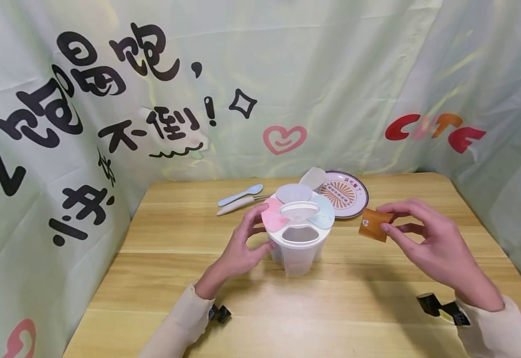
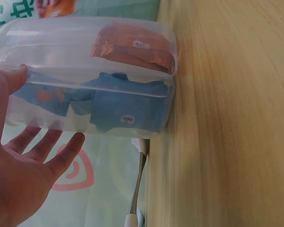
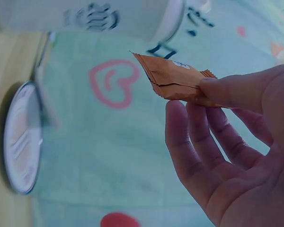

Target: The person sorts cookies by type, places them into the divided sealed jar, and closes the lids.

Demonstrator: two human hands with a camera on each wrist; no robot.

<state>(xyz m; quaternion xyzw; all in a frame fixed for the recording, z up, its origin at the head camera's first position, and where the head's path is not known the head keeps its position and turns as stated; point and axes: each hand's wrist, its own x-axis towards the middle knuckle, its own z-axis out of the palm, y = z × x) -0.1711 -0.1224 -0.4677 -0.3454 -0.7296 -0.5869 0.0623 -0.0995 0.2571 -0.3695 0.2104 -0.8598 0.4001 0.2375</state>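
A clear plastic compartment container (image 1: 298,261) stands on the table, with pink, blue and pale lavender flaps on its white lid. Its front opening (image 1: 300,233) is uncovered. My left hand (image 1: 244,243) holds the container from the left side, thumb at the front and fingers farther back. Through its wall the left wrist view shows orange packets (image 2: 135,47) in one compartment and blue packets (image 2: 128,106) in another. Off to the right of the container, my right hand (image 1: 435,238) pinches a small orange packet (image 3: 175,78) between thumb and fingers, above the table.
Behind the container lie a round patterned plate (image 1: 345,196), a blue spoon (image 1: 241,195) and a white-handled utensil (image 1: 238,205) whose pale head (image 1: 314,178) is partly hidden. A printed curtain (image 1: 332,74) surrounds the wooden table (image 1: 287,323) at the back and sides.
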